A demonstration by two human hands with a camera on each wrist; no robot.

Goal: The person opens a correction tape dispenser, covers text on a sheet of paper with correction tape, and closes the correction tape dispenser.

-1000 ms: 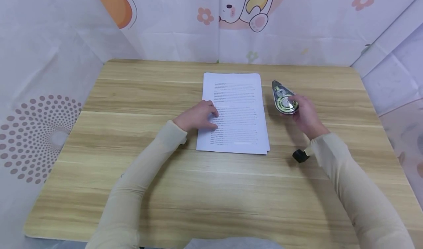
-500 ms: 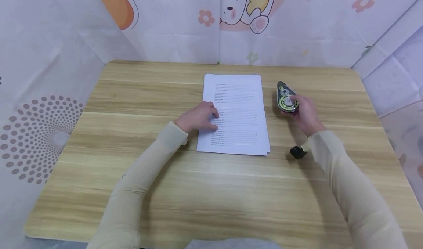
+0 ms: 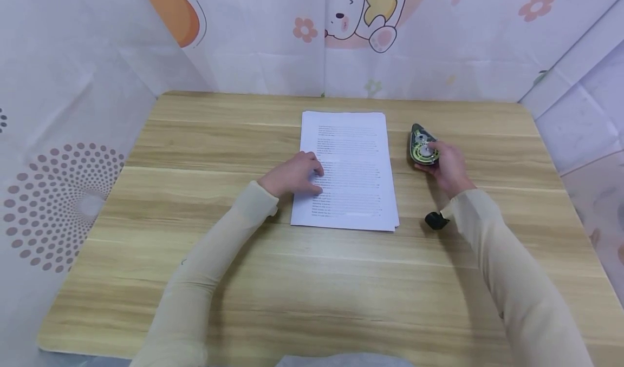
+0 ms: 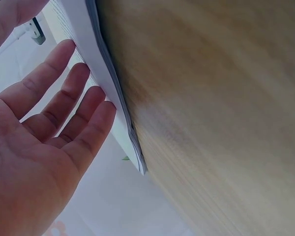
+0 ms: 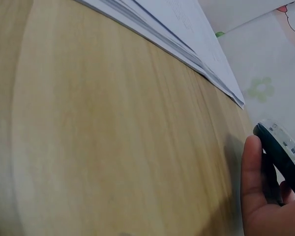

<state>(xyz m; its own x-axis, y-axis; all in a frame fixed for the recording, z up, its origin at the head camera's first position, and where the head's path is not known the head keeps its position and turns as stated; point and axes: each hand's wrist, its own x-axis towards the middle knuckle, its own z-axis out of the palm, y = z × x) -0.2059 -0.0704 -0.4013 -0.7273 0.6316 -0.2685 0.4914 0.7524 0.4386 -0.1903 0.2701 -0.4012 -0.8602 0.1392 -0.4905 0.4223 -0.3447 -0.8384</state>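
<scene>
A stack of printed paper point(image 3: 353, 194) lies in the middle of the wooden table, its sheets slightly out of line. My left hand point(image 3: 291, 174) rests at the stack's left edge, fingers loosely bent and apart. In the left wrist view its fingertips point(image 4: 107, 110) touch the paper's side, and nothing is gripped. To the right of the stack, my right hand point(image 3: 450, 168) grips a correction tape dispenser point(image 3: 422, 146) by its rounded end, with the narrow tip pointing away from me. In the right wrist view the dispenser point(image 5: 285, 160) is partly cut off by the frame's edge.
The wooden table point(image 3: 312, 291) extends around the paper on all sides. A cartoon-printed curtain point(image 3: 263, 47) hangs behind its far edge and along both sides. A black wrist piece point(image 3: 436, 221) hangs under my right sleeve.
My right hand has shifted the correction tape dispenser slightly right, away from the paper stack. My left hand stays in place on the paper.
</scene>
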